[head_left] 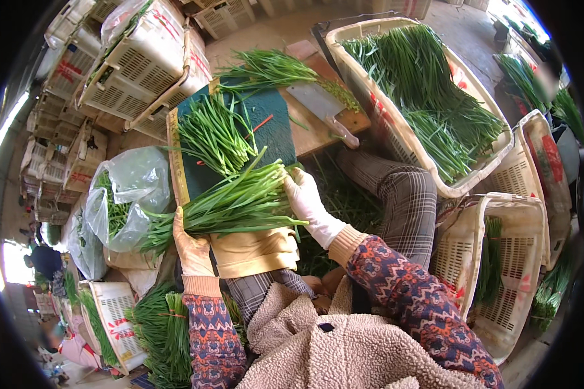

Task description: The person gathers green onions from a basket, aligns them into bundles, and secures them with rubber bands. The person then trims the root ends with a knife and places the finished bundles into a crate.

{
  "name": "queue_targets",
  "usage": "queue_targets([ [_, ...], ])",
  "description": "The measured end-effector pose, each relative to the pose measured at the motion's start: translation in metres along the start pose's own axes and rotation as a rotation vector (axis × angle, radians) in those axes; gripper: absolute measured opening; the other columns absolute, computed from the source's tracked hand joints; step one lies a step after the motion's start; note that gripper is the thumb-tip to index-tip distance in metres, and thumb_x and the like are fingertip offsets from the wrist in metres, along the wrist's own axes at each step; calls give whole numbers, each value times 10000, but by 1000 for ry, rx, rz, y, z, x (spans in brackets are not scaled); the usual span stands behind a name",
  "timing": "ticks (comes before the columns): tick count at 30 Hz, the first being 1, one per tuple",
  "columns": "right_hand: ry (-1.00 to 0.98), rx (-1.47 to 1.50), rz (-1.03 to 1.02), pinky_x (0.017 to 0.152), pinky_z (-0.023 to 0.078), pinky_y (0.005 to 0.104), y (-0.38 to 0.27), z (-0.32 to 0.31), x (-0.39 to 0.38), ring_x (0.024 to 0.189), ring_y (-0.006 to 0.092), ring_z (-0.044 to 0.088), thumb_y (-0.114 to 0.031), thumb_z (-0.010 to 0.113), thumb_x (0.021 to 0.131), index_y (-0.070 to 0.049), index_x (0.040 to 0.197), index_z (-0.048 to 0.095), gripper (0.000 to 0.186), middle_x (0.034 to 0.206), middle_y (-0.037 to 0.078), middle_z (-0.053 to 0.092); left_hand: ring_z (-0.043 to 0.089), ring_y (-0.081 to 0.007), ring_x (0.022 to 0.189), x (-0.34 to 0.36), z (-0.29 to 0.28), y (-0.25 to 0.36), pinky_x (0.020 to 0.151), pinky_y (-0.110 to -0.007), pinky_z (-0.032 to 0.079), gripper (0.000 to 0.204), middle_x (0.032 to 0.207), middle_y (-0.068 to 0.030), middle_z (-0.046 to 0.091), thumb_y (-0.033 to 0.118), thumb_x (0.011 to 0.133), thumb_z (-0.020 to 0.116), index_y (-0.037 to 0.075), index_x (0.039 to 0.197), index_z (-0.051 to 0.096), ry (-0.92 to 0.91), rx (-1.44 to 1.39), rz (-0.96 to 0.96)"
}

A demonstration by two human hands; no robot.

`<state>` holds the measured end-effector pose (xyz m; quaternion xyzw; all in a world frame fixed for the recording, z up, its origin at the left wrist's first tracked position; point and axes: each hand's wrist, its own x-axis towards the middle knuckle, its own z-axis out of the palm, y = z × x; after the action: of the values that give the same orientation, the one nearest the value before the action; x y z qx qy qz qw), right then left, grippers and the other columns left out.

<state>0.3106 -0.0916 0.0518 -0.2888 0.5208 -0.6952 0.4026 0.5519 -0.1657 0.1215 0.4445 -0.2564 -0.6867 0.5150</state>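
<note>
My left hand [185,236], in a stained pale glove, is closed on the leafy left part of a bunch of long flat green leaves [220,204], held over my lap. My right hand [305,201], in a white glove, grips the bunch's paler stem end. Just beyond, another loose bunch [217,139] lies on a dark green mat [272,139] with red strips beside it. A cleaver [315,100] with a pale handle rests on the wooden board [350,120], below more greens [272,65] at the far edge.
A large crate [474,181] full of greens stands at right, with more crates [509,311] nearer me. Stacked crates [139,71] fill the upper left. A clear bag of greens [139,194] and tied bundles [149,337] are at left; a person [45,262] is behind.
</note>
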Motion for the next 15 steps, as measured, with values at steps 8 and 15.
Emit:
queue_targets([
  [8, 418, 93, 100, 531, 398, 293, 65, -5, 17, 562, 142, 472, -276, 505, 936, -27, 758, 542, 309, 636, 30, 524, 621, -217, 936, -7, 22, -14, 845, -361, 493, 341, 1028, -53, 658, 357, 850, 643, 106, 1080, 615, 98, 47, 31],
  [15, 74, 249, 307, 417, 210, 209, 14, -104, 11, 459, 29, 277, -312, 574, 927, -131, 759, 519, 253, 592, -86, 393, 591, -250, 1020, -11, -6, -2, 911, -396, 462, 367, 1117, -77, 642, 385, 881, 565, 92, 1094, 626, 24, -100, -89],
])
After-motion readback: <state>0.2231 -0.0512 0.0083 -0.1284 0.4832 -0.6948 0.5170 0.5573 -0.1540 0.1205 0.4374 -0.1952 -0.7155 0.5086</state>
